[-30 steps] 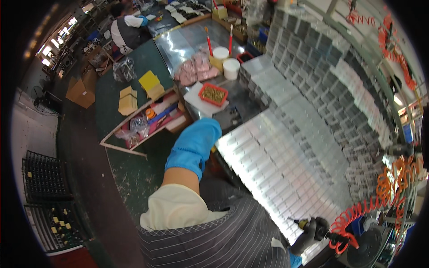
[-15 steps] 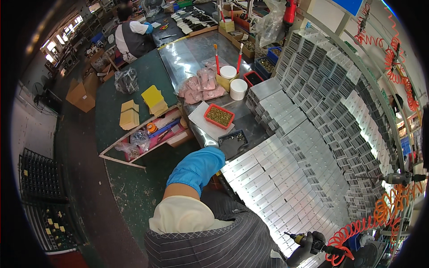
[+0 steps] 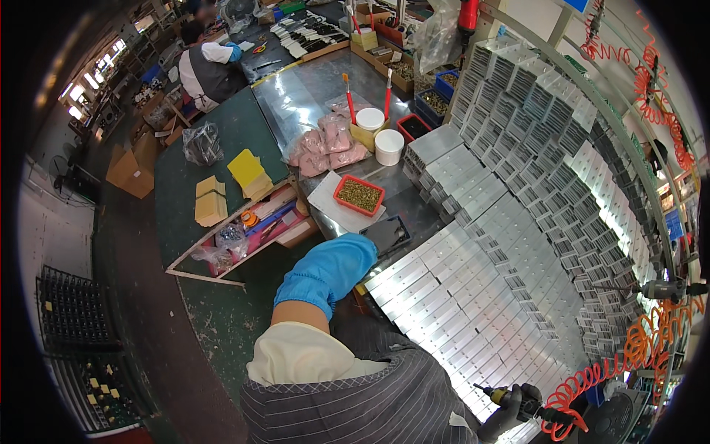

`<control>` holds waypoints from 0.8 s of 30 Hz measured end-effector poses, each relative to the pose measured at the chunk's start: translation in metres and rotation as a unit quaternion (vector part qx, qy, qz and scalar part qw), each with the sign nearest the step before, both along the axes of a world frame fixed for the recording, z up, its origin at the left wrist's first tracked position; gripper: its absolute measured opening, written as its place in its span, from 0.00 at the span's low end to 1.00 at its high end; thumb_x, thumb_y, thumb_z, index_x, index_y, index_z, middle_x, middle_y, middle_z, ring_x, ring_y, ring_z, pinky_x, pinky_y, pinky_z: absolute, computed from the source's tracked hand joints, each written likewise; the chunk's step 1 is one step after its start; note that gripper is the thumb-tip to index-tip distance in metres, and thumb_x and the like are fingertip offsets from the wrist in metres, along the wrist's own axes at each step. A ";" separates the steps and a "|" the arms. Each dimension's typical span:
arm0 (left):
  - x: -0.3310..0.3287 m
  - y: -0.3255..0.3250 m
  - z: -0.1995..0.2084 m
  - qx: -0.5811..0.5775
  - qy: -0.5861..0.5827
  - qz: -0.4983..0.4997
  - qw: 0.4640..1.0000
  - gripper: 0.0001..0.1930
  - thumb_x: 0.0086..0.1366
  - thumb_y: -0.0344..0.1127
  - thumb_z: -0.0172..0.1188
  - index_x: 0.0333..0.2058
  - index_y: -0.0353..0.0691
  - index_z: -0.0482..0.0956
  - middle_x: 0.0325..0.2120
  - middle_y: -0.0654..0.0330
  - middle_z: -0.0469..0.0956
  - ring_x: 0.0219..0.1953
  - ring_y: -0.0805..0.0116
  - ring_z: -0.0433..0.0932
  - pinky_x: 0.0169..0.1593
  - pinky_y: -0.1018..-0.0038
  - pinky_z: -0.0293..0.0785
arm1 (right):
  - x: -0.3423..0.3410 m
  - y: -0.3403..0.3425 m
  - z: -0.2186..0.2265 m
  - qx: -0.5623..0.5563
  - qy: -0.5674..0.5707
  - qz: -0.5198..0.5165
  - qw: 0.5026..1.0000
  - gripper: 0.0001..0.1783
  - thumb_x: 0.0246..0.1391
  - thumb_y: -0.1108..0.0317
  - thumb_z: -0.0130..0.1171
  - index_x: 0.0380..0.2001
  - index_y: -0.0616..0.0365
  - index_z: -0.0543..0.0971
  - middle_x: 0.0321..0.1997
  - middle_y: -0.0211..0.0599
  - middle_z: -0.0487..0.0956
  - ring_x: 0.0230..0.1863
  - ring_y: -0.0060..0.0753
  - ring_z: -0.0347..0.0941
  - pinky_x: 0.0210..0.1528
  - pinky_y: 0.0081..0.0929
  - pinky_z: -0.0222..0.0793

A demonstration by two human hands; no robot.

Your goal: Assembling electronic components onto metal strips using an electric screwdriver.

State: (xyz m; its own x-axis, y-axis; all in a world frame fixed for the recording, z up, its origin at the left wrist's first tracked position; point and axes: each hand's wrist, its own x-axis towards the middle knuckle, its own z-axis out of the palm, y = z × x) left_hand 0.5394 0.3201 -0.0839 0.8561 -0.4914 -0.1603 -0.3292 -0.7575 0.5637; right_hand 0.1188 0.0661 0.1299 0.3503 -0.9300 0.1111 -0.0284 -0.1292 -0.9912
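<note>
My right hand (image 3: pixel 510 419) has its fingers wrapped around a driver (image 3: pixel 503 397), bit toward ten o'clock. My left hand (image 3: pixel 379 236) is at the black tray (image 3: pixel 406 231); I can't tell whether its fingers are apart or pinched. From that hand, the red dish (image 3: pixel 380 201) of small brass-coloured pieces sits at eleven o'clock, the metal plates (image 3: pixel 451 285) at four. A dipping right wrist could scratch plates; a tug on the red coiled hose (image 3: pixel 592 374), at the driver's two o'clock, could swing the bit.
</note>
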 end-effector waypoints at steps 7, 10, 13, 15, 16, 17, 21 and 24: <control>0.015 -0.002 -0.006 0.034 -0.024 -0.038 0.998 0.13 0.63 0.40 0.48 0.43 0.43 0.71 0.30 0.46 0.77 0.35 0.48 0.77 0.39 0.56 0.71 | 0.003 0.003 0.001 0.008 0.021 -0.001 1.000 0.14 0.44 0.78 0.58 0.37 0.62 0.70 0.30 0.38 0.72 0.25 0.30 0.69 0.29 0.27 0.71; 0.014 0.003 -0.007 0.000 -0.053 -0.031 0.998 0.12 0.63 0.39 0.48 0.43 0.44 0.71 0.30 0.47 0.77 0.34 0.48 0.77 0.38 0.56 0.71 | 0.010 0.009 0.008 0.013 0.030 -0.005 0.999 0.14 0.44 0.76 0.57 0.37 0.60 0.70 0.33 0.33 0.69 0.30 0.26 0.66 0.33 0.25 0.67; 0.015 -0.001 0.002 -0.009 -0.047 -0.013 0.999 0.12 0.63 0.39 0.48 0.42 0.43 0.72 0.30 0.46 0.77 0.34 0.48 0.77 0.38 0.56 0.70 | 0.011 0.009 0.009 0.003 0.028 -0.011 1.000 0.14 0.44 0.77 0.57 0.37 0.60 0.70 0.33 0.33 0.69 0.29 0.26 0.67 0.32 0.26 0.68; 0.013 0.001 0.013 -0.022 -0.040 -0.012 0.999 0.11 0.63 0.39 0.48 0.41 0.43 0.72 0.30 0.46 0.77 0.34 0.48 0.77 0.38 0.56 0.70 | 0.014 0.010 0.011 0.008 0.027 -0.009 1.000 0.14 0.44 0.77 0.57 0.37 0.60 0.70 0.33 0.33 0.69 0.29 0.26 0.67 0.33 0.26 0.68; 0.011 0.004 0.015 -0.034 -0.032 -0.006 0.999 0.11 0.62 0.39 0.48 0.41 0.42 0.73 0.30 0.46 0.77 0.35 0.48 0.77 0.38 0.56 0.70 | 0.017 0.012 0.014 0.014 0.022 -0.002 1.000 0.14 0.44 0.76 0.58 0.37 0.60 0.70 0.33 0.33 0.70 0.29 0.26 0.67 0.33 0.26 0.68; 0.009 0.006 0.012 -0.034 -0.031 -0.001 0.999 0.11 0.62 0.39 0.48 0.41 0.42 0.73 0.30 0.46 0.77 0.35 0.48 0.77 0.38 0.56 0.70 | 0.019 0.012 0.016 0.021 0.016 0.006 1.000 0.14 0.44 0.76 0.58 0.37 0.60 0.70 0.33 0.33 0.70 0.30 0.26 0.67 0.33 0.26 0.68; 0.012 0.002 0.016 -0.040 -0.027 0.022 0.999 0.11 0.62 0.38 0.49 0.39 0.41 0.73 0.31 0.47 0.77 0.36 0.47 0.76 0.39 0.56 0.70 | 0.009 0.009 0.007 -0.005 0.021 -0.003 1.000 0.14 0.44 0.76 0.58 0.37 0.60 0.70 0.34 0.33 0.70 0.30 0.26 0.67 0.33 0.25 0.68; 0.017 0.006 -0.002 -0.111 -0.044 0.067 0.991 0.11 0.62 0.38 0.49 0.38 0.40 0.75 0.28 0.48 0.77 0.33 0.50 0.77 0.37 0.58 0.71 | 0.007 0.008 0.007 -0.007 0.032 0.002 0.999 0.15 0.44 0.76 0.59 0.38 0.59 0.70 0.35 0.33 0.70 0.31 0.25 0.67 0.32 0.23 0.67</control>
State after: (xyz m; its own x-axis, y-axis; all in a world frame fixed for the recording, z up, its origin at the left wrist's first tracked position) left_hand 0.5563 0.3258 -0.0863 0.9217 -0.3875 0.0178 -0.2899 -0.6577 0.6952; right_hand 0.1256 0.0742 0.1364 0.3600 -0.9273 0.1021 -0.0905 -0.1437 -0.9855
